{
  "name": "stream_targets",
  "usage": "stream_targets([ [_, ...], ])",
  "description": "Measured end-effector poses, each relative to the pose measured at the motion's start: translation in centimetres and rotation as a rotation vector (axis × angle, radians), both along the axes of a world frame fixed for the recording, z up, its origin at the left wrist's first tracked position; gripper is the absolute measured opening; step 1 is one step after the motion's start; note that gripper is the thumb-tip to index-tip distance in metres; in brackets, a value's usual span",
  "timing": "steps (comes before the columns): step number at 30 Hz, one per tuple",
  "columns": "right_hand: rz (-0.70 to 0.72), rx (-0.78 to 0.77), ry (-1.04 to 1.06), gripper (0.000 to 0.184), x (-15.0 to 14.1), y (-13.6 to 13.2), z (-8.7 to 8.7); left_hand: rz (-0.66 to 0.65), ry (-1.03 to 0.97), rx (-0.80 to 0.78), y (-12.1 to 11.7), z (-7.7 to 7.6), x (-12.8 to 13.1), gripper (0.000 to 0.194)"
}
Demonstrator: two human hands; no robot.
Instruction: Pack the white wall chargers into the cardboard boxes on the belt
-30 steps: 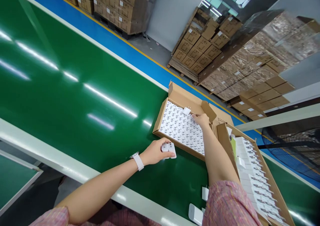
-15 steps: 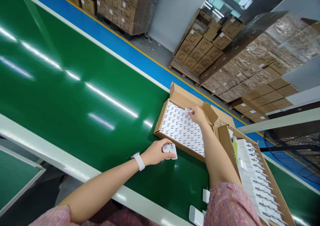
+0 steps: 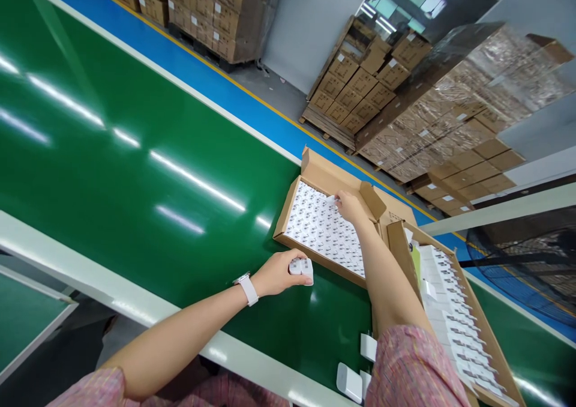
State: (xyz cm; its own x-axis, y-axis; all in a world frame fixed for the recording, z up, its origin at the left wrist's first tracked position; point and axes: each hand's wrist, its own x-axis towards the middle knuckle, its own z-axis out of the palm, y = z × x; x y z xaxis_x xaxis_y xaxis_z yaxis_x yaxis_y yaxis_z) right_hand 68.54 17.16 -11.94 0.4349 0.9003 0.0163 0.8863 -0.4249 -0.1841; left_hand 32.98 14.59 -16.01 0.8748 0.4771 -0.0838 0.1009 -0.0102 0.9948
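A long green tabletop [image 3: 135, 173] is stretching across the view, and a blue floor strip [image 3: 180, 59] is running beside it. Past that, brown cartons [image 3: 346, 83] are standing in stacks on wooden pallets [image 3: 324, 126], and a big stack is sitting under clear wrap [image 3: 441, 119]. On the tabletop, an open cardboard box [image 3: 288, 215] is holding rows and rows of small white pieces [image 3: 324, 230]. Near it, a second box [image 3: 398, 257] is holding white packs [image 3: 454, 329] in lines. The right arm [image 3: 391, 281] is reaching between the two boxes. The right hand [image 3: 353, 209] is over the first box, and its fingers [image 3: 341, 198] are pinched shut on one white piece [image 3: 332, 199] by the far edge. The left hand [image 3: 281, 274] is on the tabletop just beside that box, with its fingers [image 3: 292, 257] curled around white blocks [image 3: 302, 269]. More white blocks [image 3: 348, 383] are lying near the bottom, under the pink sleeve [image 3: 414, 365]. A white watch [image 3: 246, 291] is sitting on the left wrist.
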Motion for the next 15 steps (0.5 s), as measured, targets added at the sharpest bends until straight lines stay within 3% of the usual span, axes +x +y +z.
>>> stream_targets([
  [4,0.015,0.017,0.028,0.023,-1.6,-0.1,1.2,0.012,-0.016,0.009,-0.1,-0.3,0.0,0.045],
  [7,0.005,0.075,0.049,0.026,-4.6,-1.5,2.0,0.066,-0.073,0.046,-0.1,-0.5,0.1,0.043],
  [9,0.104,0.056,0.233,0.032,-7.7,-3.5,2.6,0.101,-0.117,0.071,-0.1,-0.5,0.2,0.042],
  [12,0.377,-0.134,0.624,0.043,-13.0,-7.5,3.7,0.179,-0.150,0.073,-0.4,-0.5,0.2,0.043],
  [15,0.413,-0.207,0.640,0.050,-16.8,-10.7,4.5,0.250,-0.127,0.071,-0.9,-0.4,0.1,0.043],
])
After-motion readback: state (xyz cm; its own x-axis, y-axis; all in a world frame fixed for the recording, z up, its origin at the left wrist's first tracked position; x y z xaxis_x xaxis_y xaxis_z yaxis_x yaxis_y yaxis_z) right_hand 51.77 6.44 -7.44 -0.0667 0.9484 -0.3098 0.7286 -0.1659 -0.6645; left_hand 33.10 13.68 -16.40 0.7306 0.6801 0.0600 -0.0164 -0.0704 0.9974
